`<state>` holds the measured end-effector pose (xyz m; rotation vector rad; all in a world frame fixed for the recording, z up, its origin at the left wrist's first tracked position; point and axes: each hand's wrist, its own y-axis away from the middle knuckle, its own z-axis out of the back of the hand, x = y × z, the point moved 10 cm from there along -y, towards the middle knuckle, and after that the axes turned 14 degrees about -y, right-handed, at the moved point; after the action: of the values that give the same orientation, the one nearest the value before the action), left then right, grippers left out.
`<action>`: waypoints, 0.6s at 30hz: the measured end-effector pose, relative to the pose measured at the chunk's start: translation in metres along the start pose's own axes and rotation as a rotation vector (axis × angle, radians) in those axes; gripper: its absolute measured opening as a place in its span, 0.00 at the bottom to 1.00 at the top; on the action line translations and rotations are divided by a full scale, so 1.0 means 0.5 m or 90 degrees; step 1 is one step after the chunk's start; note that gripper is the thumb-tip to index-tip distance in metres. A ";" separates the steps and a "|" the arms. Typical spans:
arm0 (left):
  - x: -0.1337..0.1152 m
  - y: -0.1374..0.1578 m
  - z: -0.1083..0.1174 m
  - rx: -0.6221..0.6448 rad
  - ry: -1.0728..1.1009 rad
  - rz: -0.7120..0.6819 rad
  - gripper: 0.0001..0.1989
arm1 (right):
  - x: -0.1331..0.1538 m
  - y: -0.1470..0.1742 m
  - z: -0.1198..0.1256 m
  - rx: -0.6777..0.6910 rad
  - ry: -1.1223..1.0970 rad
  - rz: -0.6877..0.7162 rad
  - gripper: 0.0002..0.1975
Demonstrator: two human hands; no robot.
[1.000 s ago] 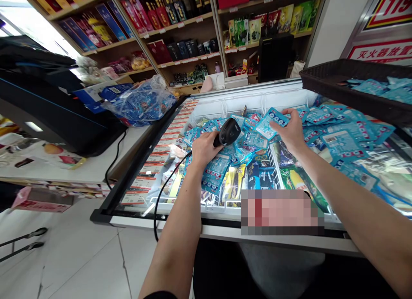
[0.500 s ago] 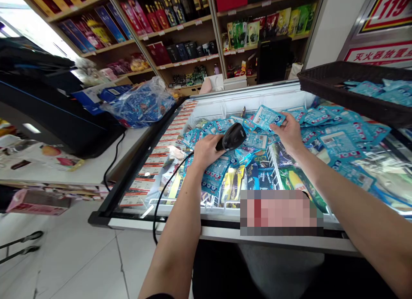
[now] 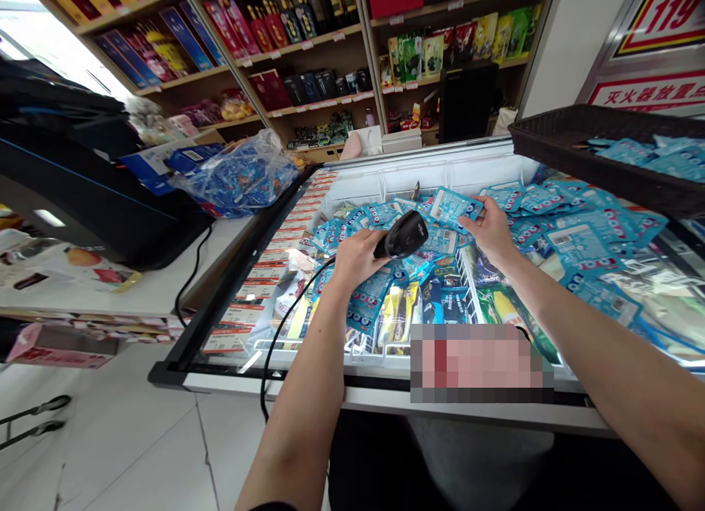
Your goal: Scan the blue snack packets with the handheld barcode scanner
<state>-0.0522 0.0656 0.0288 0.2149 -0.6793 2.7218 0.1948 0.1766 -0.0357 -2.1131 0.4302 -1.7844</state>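
Observation:
My left hand (image 3: pixel 357 260) is wrapped round the handle of a black barcode scanner (image 3: pixel 406 236), its head pointing right. A black cable runs from its grip down past my left forearm. Pinched by its right edge in my right hand (image 3: pixel 489 229) is a blue snack packet (image 3: pixel 452 205), its barcode side facing up, just beyond the scanner's head. Many more blue packets (image 3: pixel 584 247) lie loose around both hands on the glass top of a chest freezer (image 3: pixel 264 383). Yellow and dark packs (image 3: pixel 396 313) show through the glass beneath.
A dark woven basket (image 3: pixel 589 147) with blue packets stands at the right. To the left are a black checkout machine (image 3: pixel 88 180) and a clear bag of blue packs (image 3: pixel 242 173). Stocked shelves (image 3: pixel 308 48) line the back. A blurred-out patch (image 3: pixel 482 364) covers the freezer's front edge.
The scanner in my left hand has shifted slightly right, nearer the held packet. My right hand and the packet have moved slightly left and down.

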 end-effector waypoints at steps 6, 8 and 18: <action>-0.002 -0.001 -0.005 -0.001 0.000 -0.006 0.19 | 0.004 0.001 -0.002 0.008 0.026 0.011 0.23; -0.004 -0.001 -0.004 -0.002 0.000 -0.009 0.18 | 0.004 0.001 -0.002 0.004 0.016 0.005 0.24; -0.002 0.000 -0.004 0.000 0.002 -0.004 0.19 | 0.032 0.009 -0.006 0.007 0.048 0.046 0.27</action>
<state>-0.0514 0.0666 0.0268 0.2118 -0.6772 2.7161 0.1945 0.1656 -0.0233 -2.0022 0.5086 -1.8254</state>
